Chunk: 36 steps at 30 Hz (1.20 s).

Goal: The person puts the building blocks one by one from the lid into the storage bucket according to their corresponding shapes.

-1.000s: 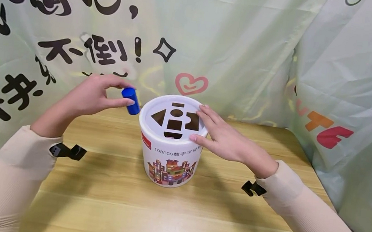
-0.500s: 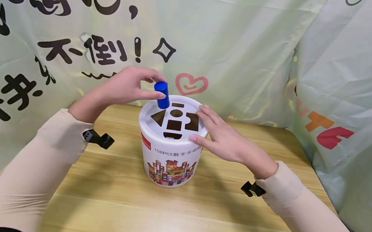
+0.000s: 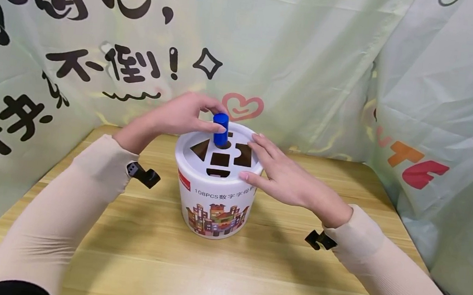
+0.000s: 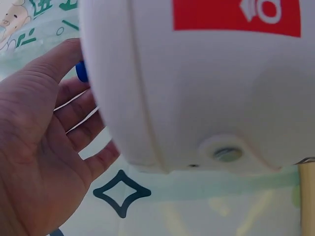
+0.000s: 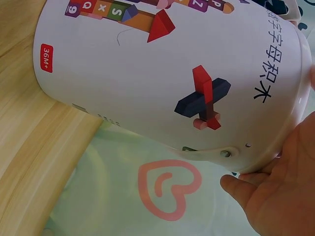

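Observation:
A white bucket [image 3: 214, 207] with a shape-hole lid [image 3: 237, 135] stands upright on the table. Between thumb and fingers, my left hand [image 3: 183, 115] pinches a blue cylinder block [image 3: 220, 131], held upright with its lower end at the round hole; whether it has entered the hole I cannot tell. In the left wrist view the bucket hides most of the blue cylinder block [image 4: 82, 72]. My right hand [image 3: 283, 176] rests on the lid's right rim with its fingers extended. In the right wrist view that hand [image 5: 288, 182] touches the rim beside the bucket's handle mount.
Around the round hole, the lid has a triangle hole [image 3: 199, 150], a square hole [image 3: 220, 159], a notched hole [image 3: 243, 155] and narrow slots. The wooden table [image 3: 155, 264] runs back to a printed curtain [image 3: 314, 69] behind and at both sides.
My left hand has carried the blue cylinder block rightward from beside the bucket to over the lid, then down to the round hole. The right hand stays on the rim.

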Motion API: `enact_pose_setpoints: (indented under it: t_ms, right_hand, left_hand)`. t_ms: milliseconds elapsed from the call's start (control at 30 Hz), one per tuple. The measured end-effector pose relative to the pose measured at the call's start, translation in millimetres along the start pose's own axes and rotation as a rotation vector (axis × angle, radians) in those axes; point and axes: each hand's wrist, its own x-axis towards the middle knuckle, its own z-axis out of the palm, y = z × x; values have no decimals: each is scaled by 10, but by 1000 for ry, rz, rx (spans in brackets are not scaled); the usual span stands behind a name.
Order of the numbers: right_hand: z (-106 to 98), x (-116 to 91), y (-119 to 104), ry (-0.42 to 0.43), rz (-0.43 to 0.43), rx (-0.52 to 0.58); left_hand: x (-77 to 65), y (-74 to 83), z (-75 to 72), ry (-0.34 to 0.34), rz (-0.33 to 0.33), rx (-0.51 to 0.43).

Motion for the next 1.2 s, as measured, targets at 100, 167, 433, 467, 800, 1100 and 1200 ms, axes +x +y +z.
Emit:
enact_pose_setpoints:
  t_ms: [100, 167, 433, 467, 800, 1100, 1200]
  right_hand:
    - [3, 1, -5, 0, -1, -1]
    - [5, 0, -5, -1, -1, -2]
    - [5, 0, -3, -3, 4, -3]
    - [5, 0, -4, -3, 4, -2]
    - [13, 2, -3, 3, -5, 5]
    - [29, 9, 2, 14, -9, 6]
    - [36, 6, 7, 20, -5, 20]
  left_hand:
    - [19, -9, 35, -22, 19, 0]
    - [29, -12, 55, -35, 29, 0]
    - [51, -15, 114, -101, 0, 27]
    - [48, -17, 118, -103, -6, 32]
    - [-19, -77, 107, -62, 2, 70]
    - [-253, -151, 59, -2, -38, 67]
    - [-347, -177, 41, 18, -37, 58]
